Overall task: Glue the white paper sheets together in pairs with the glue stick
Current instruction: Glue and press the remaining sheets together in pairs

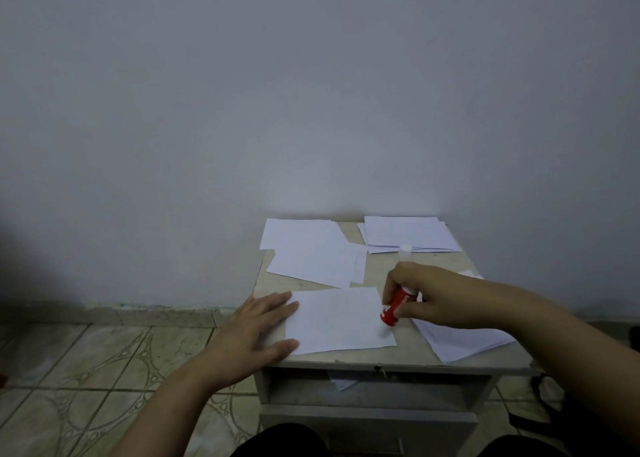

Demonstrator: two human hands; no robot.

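A white paper sheet lies at the front of the small table. My left hand lies flat on the sheet's left edge with straight fingers. The red glue stick is gripped by my right hand, tilted, with its tip down near the sheet's right edge. The stick's white cap stands apart further back on the table.
Loose white sheets lie at the back left and a stack of sheets at the back right. More sheets lie under my right forearm. The table stands against a wall, with a drawer slot below and tiled floor to the left.
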